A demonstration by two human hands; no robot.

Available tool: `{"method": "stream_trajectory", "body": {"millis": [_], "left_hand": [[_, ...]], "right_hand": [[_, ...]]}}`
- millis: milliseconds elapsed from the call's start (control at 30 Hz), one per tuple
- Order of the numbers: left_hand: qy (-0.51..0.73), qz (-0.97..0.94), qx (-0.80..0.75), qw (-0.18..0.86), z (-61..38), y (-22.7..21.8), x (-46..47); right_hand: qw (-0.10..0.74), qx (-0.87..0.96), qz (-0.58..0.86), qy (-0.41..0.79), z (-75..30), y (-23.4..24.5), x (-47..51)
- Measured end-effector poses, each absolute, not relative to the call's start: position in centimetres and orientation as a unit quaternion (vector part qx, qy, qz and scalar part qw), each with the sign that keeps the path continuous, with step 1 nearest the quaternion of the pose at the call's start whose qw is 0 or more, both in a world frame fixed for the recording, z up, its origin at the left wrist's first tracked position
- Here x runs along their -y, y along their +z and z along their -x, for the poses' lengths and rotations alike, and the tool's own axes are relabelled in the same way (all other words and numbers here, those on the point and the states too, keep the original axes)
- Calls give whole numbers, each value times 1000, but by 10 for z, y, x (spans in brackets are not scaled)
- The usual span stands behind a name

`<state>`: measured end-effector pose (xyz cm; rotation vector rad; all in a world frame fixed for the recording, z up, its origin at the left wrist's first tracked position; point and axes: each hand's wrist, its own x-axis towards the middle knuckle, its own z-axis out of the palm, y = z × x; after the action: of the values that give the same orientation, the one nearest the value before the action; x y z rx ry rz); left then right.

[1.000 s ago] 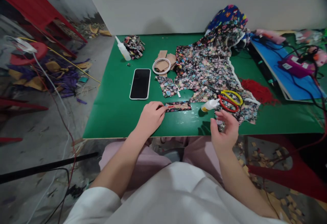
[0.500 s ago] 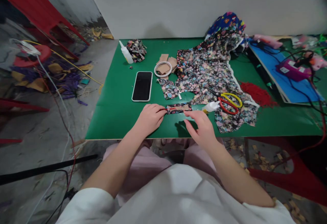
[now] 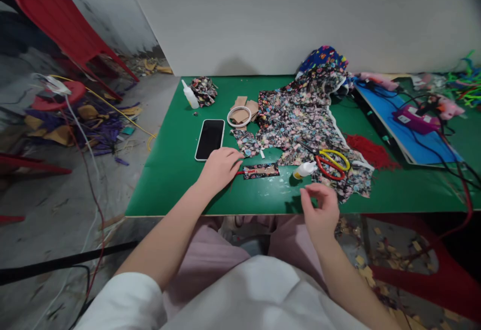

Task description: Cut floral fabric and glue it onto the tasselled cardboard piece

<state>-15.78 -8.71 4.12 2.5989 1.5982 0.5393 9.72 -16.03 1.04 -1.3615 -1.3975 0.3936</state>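
A small floral fabric strip [image 3: 260, 171] with a red stick at its left end lies on the green table [image 3: 173, 169]. My left hand [image 3: 220, 168] rests on the table with curled fingers pressing that left end. My right hand [image 3: 320, 210] hovers above the table's front edge, fingers loosely bent and apart, holding nothing I can see. A small white glue bottle [image 3: 304, 170] lies just beyond it, beside red-and-yellow scissors [image 3: 330, 160] on a large floral cloth [image 3: 300, 114].
A black phone [image 3: 210, 139], a white ring [image 3: 239, 116] on brown card pieces, a second glue bottle [image 3: 190, 95] and a fabric wad [image 3: 204, 90] lie further back. Red fibres [image 3: 370, 150], a blue board [image 3: 408, 129] and cabled tools occupy the right. Red chairs stand around.
My right hand left the fabric strip and drew back right, towards the table's front edge. The left hand stayed on the strip's end. The view tilted slightly.
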Motion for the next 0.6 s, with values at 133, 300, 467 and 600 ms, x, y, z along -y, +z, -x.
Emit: {"method": "stream_trajectory", "body": {"millis": [133, 300, 467, 600], "left_hand": [[79, -852, -518, -5, 149, 39, 67], [64, -853, -518, 23, 140, 33, 50], [110, -831, -543, 60, 149, 42, 40], [254, -721, -590, 258, 162, 65, 34]], "right_hand": [[523, 508, 637, 251, -107, 0, 135], [382, 619, 648, 228, -111, 12, 101], [371, 663, 607, 232, -96, 41, 53], [348, 704, 547, 290, -56, 49, 3]]}}
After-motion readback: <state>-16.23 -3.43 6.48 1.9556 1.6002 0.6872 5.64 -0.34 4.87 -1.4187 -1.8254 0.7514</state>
